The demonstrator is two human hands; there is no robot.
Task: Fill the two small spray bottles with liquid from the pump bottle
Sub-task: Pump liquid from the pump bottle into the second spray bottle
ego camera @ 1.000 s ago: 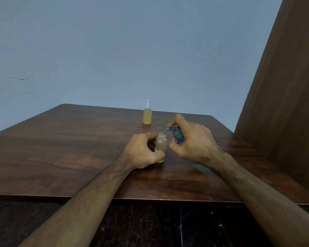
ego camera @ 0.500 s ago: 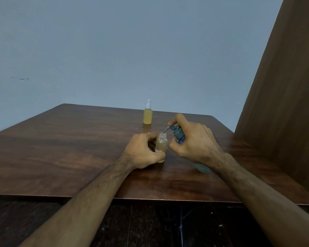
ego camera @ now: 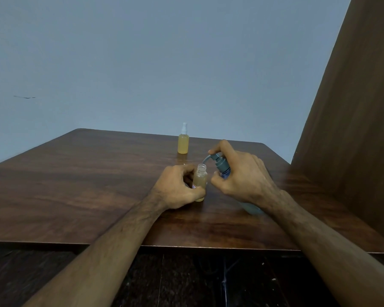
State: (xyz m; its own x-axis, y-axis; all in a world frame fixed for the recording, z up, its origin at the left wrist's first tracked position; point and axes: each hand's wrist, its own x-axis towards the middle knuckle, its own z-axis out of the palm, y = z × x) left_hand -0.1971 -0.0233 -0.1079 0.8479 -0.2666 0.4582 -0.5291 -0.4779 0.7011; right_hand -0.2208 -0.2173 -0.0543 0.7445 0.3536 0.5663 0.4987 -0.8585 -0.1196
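With 1 capped spray bottle [ego camera: 183, 143] standing full farther back on the table [ego camera: 75, 185], the left hand [ego camera: 175, 188] grips the open, nearly full bottle [ego camera: 200, 182] while the right hand [ego camera: 242, 176] clasps the tilted pump bottle [ego camera: 222, 166], forefinger on its head, so pumping the second fill seems underway, and the next press needs the spout over the mouth.

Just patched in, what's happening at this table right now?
A person is refilling small bottles. The left hand grips an uncapped small clear plastic bottle, largely full of amber liquid, standing on the brown wooden table. The right hand holds a tilted blue pump bottle, index finger on the pump head, its spout over the open neck. A second small amber spray bottle, white sprayer fitted, stands farther back, apparently already filled.
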